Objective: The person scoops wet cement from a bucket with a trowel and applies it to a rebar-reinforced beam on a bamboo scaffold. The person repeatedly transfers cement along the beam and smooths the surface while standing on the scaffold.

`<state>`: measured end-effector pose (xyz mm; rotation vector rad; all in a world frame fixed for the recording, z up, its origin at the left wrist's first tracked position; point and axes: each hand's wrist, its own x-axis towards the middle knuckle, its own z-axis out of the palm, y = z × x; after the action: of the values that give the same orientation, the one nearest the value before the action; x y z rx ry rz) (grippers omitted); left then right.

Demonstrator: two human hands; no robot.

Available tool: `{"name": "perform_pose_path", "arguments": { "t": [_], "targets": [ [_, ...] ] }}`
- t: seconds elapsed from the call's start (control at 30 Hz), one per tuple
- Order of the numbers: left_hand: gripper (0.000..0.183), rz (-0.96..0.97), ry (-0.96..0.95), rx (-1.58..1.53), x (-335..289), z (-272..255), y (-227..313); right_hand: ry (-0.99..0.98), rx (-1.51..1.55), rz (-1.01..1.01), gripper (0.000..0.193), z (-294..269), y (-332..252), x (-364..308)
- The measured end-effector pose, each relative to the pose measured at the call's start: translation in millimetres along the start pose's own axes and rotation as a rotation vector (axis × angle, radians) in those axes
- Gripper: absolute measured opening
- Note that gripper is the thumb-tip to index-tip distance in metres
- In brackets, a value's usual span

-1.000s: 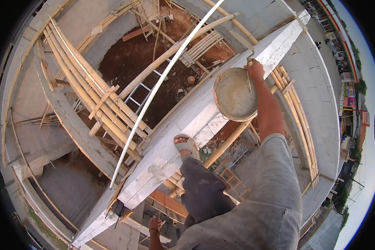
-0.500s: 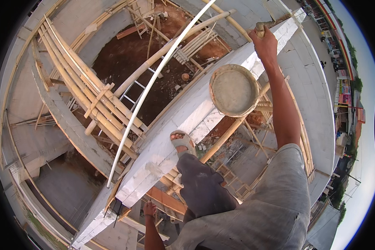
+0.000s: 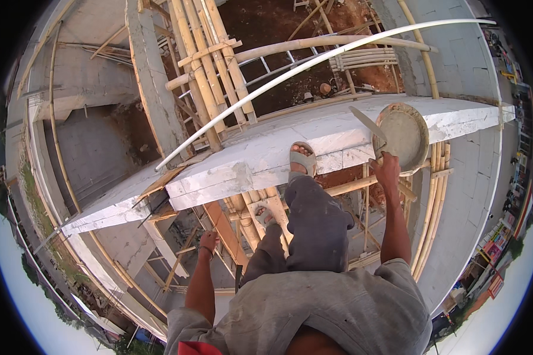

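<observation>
Right hand (image 3: pixel 386 169): forearm reaching forward, fist clenched round the trowel's handle at the bucket's near-left rim. Trowel (image 3: pixel 368 125) blade points up-left, across the white block wall (image 3: pixel 266 142) top. Bucket (image 3: pixel 426 142) at the wall's near edge, toward its right end. Left hand (image 3: pixel 208 241): arm lowered out to the left, below the wall's near edge; fingers look curled, can't tell if they hold anything. Sandaled foot (image 3: pixel 302 157) on the wall top. White pipe (image 3: pixel 278 81) and bamboo poles (image 3: pixel 204 74) beyond the far edge, reddish soil (image 3: pixel 260 29) below.
</observation>
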<state>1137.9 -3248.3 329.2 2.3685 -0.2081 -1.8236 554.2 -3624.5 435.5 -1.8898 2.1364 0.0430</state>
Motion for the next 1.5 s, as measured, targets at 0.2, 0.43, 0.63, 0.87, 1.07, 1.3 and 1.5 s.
{"name": "perform_pose_path", "arguments": {
  "t": [0.2,0.43,0.63,0.87,1.07,1.3,1.5],
  "targets": [
    [0.034,0.151,0.241,-0.010,-31,-49,-17,-0.011,0.519,0.105,0.032,-67,29,18],
    [0.031,0.041,0.231,-0.220,-115,-63,-35,0.095,0.619,0.268,0.026,-100,53,62],
    [0.033,0.058,0.233,-0.430,-98,-34,-153,0.217,0.796,0.379,0.022,-97,31,70],
    [0.031,0.065,0.245,-0.023,-161,2,-370,0.040,0.853,0.133,0.017,-124,-71,4],
    [0.032,0.154,0.307,-0.270,-137,37,-405,-0.210,1.016,-0.049,0.016,-133,-217,-100],
    [0.034,0.022,0.312,-0.842,-158,83,-399,-0.575,1.059,-0.255,0.017,-72,-365,-239],
    [0.031,-0.060,0.385,-0.948,-191,118,-461,-0.808,0.982,-0.367,0.017,-4,-462,-343]
  ]
}}
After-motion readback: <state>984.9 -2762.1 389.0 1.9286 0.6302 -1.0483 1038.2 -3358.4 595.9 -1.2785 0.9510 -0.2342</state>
